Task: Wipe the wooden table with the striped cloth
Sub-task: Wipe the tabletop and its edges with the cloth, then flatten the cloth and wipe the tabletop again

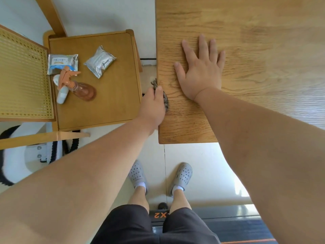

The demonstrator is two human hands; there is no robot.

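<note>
Oak-toned, strongly grained wood is seen across the right of the view — the wooden table (pixel 263 41), of which the near left corner is shown. The dark striped cloth (pixel 166 103) is bunched at the table's left edge, partly on the top and partly past the edge. It is gripped by the left hand (pixel 152 104), whose fingers are curled round it. The right hand (pixel 200 67) is laid flat on the tabletop just beside it, palm down, with fingers straight and spread and nothing held. The two hands are near each other but apart.

To the left, a honey-coloured wooden chair seat (pixel 112 103) with a woven cane back (pixel 24 74) is stood close to the table. On it are laid:

- a foil sachet with a blue and white label (pixel 62 62)
- a plain silver foil packet (pixel 100 61)
- a clear spray bottle with an orange trigger (pixel 80 88) — on its side
- a small white bottle (pixel 61 95), touching the spray bottle

Grey perforated clogs (pixel 138 174) are worn on the pale floor below.
</note>
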